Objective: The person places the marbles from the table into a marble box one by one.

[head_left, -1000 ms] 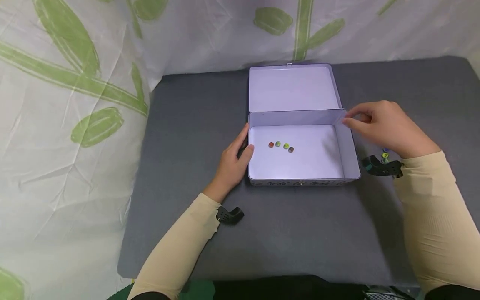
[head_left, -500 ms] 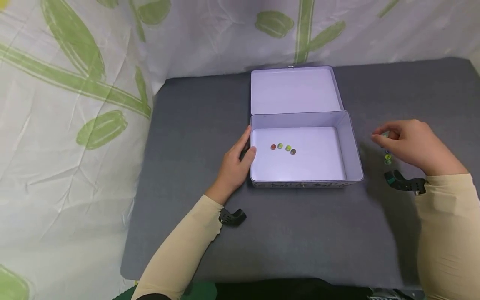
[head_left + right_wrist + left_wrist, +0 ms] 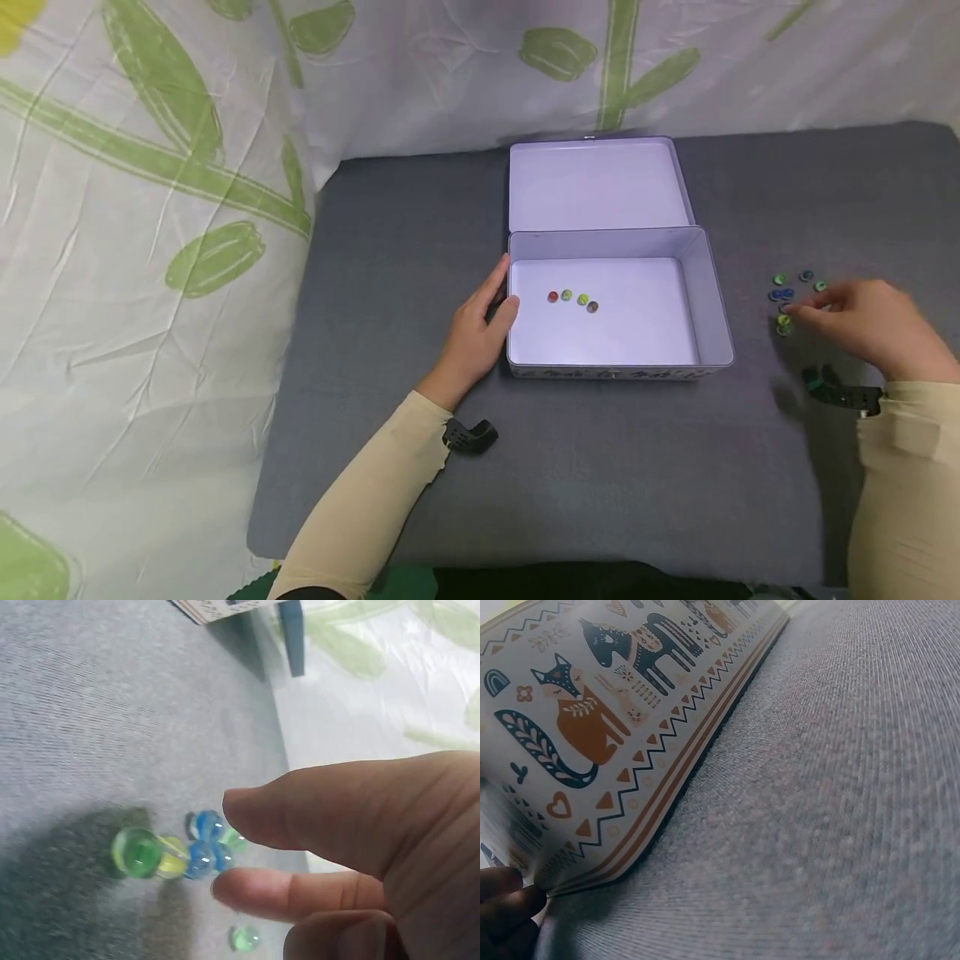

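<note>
Open tin (image 3: pixel 711 300) mid-table (image 3: pixel 390 250), four marbles (image 3: pixel 572 300) inside, loose marbles (image 3: pixel 787 296) right of it.

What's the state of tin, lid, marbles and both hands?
Tin: open, four marbles inside.
Lid: folded back flat on the table.
Loose marbles: clustered on the cloth right of the tin.
Left hand: resting against the tin's left wall.
Right hand: fingertips at the loose marbles, none gripped.
</note>
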`<state>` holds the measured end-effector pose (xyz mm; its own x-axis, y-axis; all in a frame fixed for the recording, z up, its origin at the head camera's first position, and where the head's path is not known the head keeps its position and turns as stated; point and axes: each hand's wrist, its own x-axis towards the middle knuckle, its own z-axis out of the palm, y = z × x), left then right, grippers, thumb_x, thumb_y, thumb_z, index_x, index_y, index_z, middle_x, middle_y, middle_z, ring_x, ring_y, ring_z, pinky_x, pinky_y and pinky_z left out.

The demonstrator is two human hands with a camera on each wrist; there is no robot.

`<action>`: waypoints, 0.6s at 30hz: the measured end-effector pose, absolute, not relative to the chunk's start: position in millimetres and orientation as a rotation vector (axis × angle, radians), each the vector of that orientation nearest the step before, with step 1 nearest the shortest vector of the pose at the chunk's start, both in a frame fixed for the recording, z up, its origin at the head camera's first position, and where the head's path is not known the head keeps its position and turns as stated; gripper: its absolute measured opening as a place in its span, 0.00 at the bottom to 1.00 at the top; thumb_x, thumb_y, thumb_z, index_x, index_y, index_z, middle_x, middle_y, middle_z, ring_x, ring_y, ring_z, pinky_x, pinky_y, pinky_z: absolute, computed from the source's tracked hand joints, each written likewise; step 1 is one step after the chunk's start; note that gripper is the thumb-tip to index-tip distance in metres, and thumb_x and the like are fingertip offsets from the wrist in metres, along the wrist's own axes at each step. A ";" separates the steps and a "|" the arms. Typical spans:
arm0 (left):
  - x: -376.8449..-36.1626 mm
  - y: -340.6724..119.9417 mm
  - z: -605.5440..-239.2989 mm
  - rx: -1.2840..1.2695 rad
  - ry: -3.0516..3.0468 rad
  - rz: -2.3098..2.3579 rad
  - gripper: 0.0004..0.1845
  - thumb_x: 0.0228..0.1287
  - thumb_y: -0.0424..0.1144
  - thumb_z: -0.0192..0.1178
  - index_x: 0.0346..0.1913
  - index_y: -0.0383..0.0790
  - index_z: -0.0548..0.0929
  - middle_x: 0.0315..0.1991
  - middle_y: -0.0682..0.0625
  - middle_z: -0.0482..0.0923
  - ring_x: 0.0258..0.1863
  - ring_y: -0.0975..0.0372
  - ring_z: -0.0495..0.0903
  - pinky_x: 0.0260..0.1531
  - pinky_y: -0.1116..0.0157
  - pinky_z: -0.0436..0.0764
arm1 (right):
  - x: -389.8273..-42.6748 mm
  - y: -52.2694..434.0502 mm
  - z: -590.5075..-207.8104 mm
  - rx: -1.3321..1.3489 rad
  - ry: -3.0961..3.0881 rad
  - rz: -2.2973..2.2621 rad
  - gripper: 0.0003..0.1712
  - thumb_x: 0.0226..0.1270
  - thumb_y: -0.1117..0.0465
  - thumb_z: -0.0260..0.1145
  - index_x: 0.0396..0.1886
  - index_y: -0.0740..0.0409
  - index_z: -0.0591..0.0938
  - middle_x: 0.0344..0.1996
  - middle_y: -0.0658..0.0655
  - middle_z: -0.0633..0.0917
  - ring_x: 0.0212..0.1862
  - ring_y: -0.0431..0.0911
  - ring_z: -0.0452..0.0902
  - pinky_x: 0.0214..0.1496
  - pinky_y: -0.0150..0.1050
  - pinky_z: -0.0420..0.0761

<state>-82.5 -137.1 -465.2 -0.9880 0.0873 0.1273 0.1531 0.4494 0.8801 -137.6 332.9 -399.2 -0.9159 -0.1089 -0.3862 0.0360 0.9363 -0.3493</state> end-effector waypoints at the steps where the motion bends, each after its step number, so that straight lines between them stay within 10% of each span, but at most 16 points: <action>1: -82.9 -137.1 -465.1 -0.217 -2.620 -1.603 0.33 0.80 0.53 0.48 0.84 0.53 0.62 0.81 0.56 0.62 0.80 0.64 0.61 0.78 0.59 0.62 | -137.9 333.8 -401.2 -0.047 2.675 -0.492 0.39 0.77 0.38 0.62 0.51 0.77 0.84 0.54 0.84 0.80 0.51 0.76 0.78 0.44 0.69 0.78; 18: -81.2 -137.1 -463.6 -0.197 -2.639 -1.614 0.32 0.81 0.51 0.49 0.84 0.55 0.61 0.81 0.59 0.61 0.80 0.66 0.60 0.79 0.59 0.61 | -138.6 335.8 -413.0 -0.051 2.648 -0.507 0.37 0.78 0.41 0.61 0.52 0.77 0.83 0.54 0.82 0.81 0.52 0.77 0.78 0.46 0.68 0.79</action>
<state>-81.2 -137.1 -463.6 -0.9910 0.0862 0.1021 0.1302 0.4498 0.8836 -138.6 335.8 -413.0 -0.9020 -0.1159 -0.4158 0.0458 0.9321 -0.3592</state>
